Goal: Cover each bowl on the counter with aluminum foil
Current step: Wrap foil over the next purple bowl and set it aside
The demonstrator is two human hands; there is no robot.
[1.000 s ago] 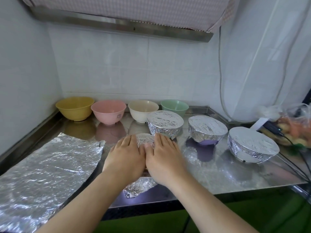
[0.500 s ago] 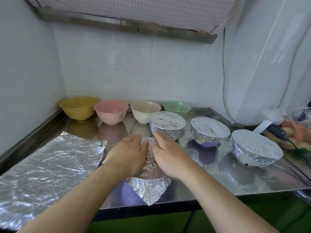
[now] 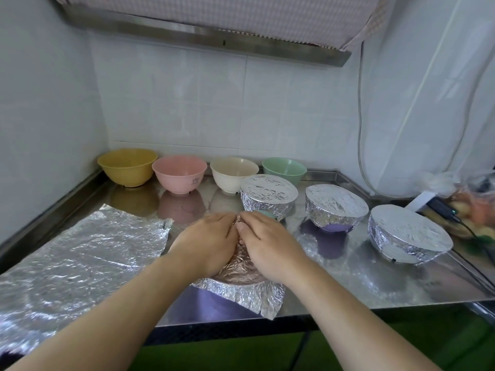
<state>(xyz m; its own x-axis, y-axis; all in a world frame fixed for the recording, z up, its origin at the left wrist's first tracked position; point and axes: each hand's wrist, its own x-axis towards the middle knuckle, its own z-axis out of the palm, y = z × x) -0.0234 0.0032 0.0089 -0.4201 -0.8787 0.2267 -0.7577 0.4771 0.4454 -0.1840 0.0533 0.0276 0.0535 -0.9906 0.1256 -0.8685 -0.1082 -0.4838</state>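
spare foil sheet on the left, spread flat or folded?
Spread flat. The foil sheet lies open and crinkled on the counter, beside the hands, nothing on it.

Yellow bowl point(image 3: 127, 167), pink bowl point(image 3: 179, 174)

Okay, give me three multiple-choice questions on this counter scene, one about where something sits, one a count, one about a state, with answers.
1. Where does the loose foil sheet lie?
A. left of the hands
B. behind the bowls
C. on the far right

2. How many bowls along the back wall are uncovered?
A. two
B. four
C. six

3. What is the state of the bowl under the hands?
A. bare
B. upside down
C. foil over its top

Answers: 1 A, it lies on the counter's left. 2 B, yellow, pink, cream, green. 3 C, left hand and right hand press foil on the purple bowl.
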